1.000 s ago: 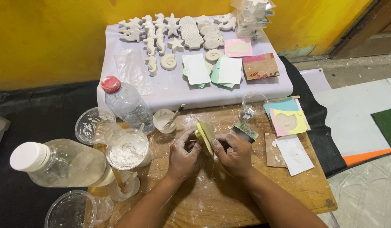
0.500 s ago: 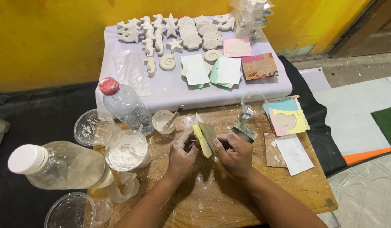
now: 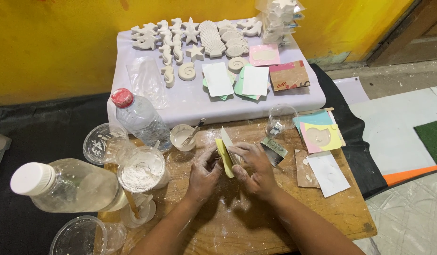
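Both my hands meet over a wooden board (image 3: 322, 212), pinching a thin yellow mould (image 3: 224, 156) held on edge, with a white card face behind it. My left hand (image 3: 204, 172), dusted with white powder, grips its left side. My right hand (image 3: 254, 165) wraps over its right side and top. Just in front stands a small cup (image 3: 182, 137) with a stirring stick in it, and a cup of white powder (image 3: 142, 171) sits to the left.
White plaster shells, stars and seahorses (image 3: 199, 40) lie on a lilac sheet (image 3: 190, 104) beyond the board, with coloured moulds (image 3: 249, 80). Two plastic bottles (image 3: 143, 120) (image 3: 67, 186), clear cups (image 3: 102, 141) and more moulds (image 3: 320, 137) surround my hands.
The yellow mould has been turned more upright between my hands, and my hands have shifted slightly toward me on the board.
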